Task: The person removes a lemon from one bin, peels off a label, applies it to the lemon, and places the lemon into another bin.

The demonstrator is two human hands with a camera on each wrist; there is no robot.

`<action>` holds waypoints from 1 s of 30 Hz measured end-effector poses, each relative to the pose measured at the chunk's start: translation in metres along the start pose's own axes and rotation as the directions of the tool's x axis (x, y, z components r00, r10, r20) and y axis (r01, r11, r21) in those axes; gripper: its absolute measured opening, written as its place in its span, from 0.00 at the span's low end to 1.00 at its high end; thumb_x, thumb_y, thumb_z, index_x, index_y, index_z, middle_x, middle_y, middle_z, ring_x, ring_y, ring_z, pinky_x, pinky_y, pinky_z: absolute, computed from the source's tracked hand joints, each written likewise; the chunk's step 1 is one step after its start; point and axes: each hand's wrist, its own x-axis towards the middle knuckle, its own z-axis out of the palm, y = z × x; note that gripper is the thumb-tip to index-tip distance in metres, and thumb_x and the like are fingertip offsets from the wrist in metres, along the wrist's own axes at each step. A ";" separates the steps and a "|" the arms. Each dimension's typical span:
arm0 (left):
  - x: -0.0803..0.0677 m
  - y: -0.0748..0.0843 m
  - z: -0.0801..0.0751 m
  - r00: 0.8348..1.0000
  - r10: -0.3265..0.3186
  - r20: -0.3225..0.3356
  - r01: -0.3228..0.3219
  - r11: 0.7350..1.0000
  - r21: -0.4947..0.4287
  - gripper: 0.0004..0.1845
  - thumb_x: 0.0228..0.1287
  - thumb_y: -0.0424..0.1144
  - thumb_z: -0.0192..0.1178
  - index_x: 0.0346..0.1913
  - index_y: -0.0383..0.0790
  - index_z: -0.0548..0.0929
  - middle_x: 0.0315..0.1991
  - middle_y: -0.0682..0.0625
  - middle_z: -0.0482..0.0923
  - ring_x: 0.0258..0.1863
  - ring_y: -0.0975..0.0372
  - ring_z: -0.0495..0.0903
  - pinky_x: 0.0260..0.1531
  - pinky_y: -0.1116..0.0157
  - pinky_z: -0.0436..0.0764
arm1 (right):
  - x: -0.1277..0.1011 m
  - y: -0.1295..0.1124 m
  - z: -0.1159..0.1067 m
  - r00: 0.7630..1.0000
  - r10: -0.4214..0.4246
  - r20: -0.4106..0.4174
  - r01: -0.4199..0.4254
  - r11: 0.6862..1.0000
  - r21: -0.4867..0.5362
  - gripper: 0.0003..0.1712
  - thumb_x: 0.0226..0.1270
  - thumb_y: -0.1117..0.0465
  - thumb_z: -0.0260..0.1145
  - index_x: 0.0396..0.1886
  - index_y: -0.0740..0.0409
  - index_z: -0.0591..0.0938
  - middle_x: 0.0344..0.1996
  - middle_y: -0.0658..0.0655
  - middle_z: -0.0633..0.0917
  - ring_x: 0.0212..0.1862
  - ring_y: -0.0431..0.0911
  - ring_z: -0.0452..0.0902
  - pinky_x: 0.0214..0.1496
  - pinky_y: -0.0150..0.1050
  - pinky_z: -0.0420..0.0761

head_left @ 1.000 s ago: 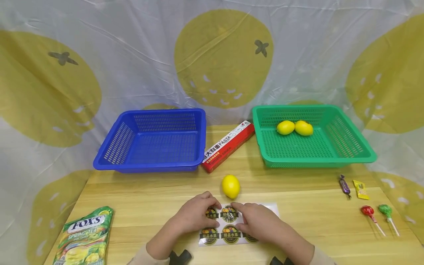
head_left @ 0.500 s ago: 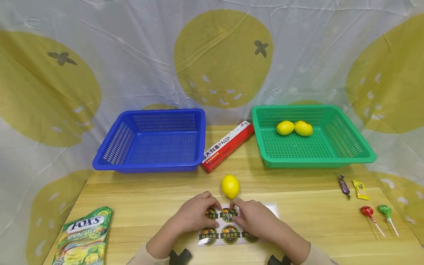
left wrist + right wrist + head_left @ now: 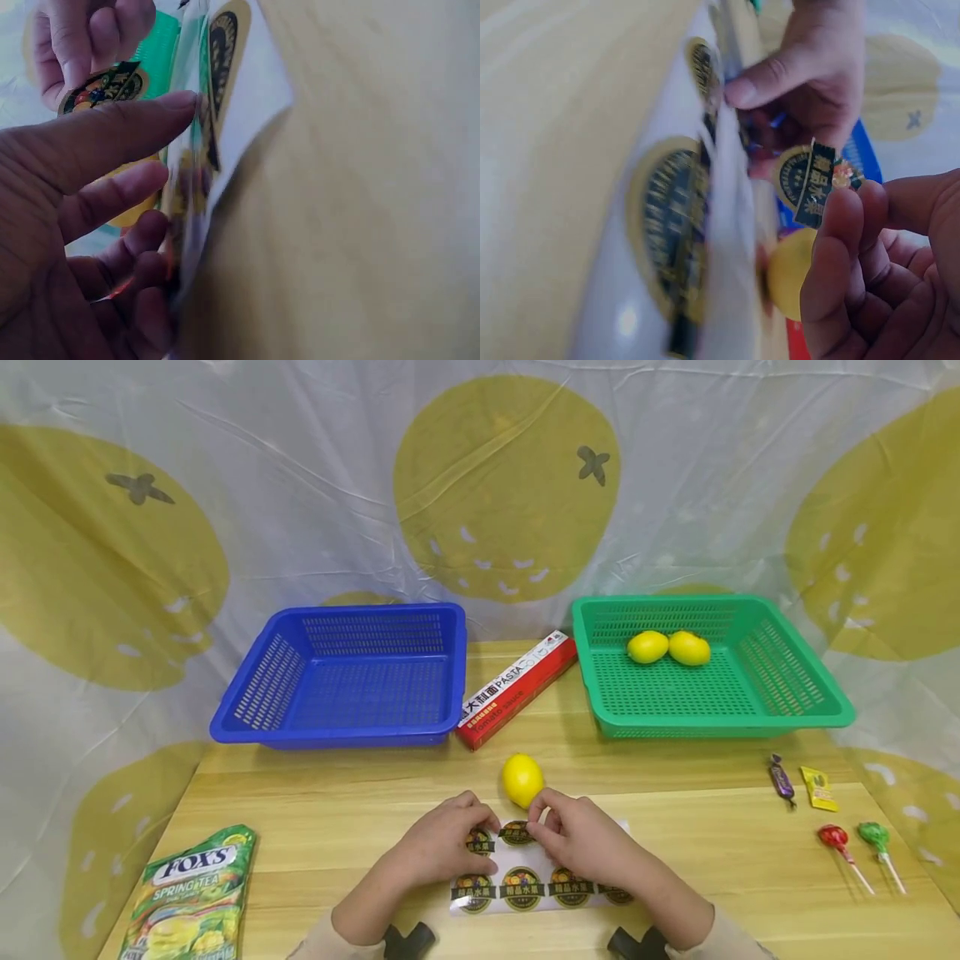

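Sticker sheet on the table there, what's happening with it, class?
A person's left hand presses the sticker sheet flat on the wooden table, while the right hand pinches one round sticker peeled off it. A loose lemon lies just beyond the hands. The green basket holds two lemons; the blue basket shows nothing inside.

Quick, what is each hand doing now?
Left hand: presses down the white sticker sheet.
Right hand: pinches one round black-and-gold sticker.
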 end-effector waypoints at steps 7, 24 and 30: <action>-0.003 0.010 -0.004 0.993 0.020 -0.117 -0.031 0.995 -0.096 0.13 0.59 0.50 0.73 0.42 0.49 0.84 0.40 0.57 0.80 0.42 0.64 0.79 0.45 0.65 0.81 | -0.001 -0.003 -0.009 1.000 0.019 -0.006 -0.018 1.000 0.015 0.04 0.75 0.54 0.64 0.40 0.47 0.78 0.17 0.42 0.78 0.18 0.35 0.70 0.22 0.31 0.72; 0.002 0.017 -0.002 0.968 -0.052 -0.245 -0.056 0.909 -0.412 0.03 0.69 0.41 0.66 0.36 0.50 0.83 0.39 0.56 0.79 0.40 0.62 0.77 0.41 0.67 0.82 | 0.003 0.003 -0.013 0.994 0.006 -0.112 0.001 0.998 0.062 0.07 0.76 0.55 0.64 0.38 0.51 0.80 0.21 0.46 0.79 0.20 0.38 0.75 0.23 0.31 0.73; 0.012 0.019 0.001 0.958 -0.127 -0.258 -0.018 0.869 -0.495 0.05 0.73 0.45 0.61 0.38 0.49 0.81 0.40 0.53 0.79 0.36 0.62 0.79 0.38 0.66 0.80 | 0.016 0.001 -0.016 0.975 0.072 -0.211 -0.061 0.996 0.058 0.05 0.74 0.57 0.65 0.36 0.51 0.80 0.27 0.48 0.78 0.30 0.40 0.71 0.32 0.31 0.72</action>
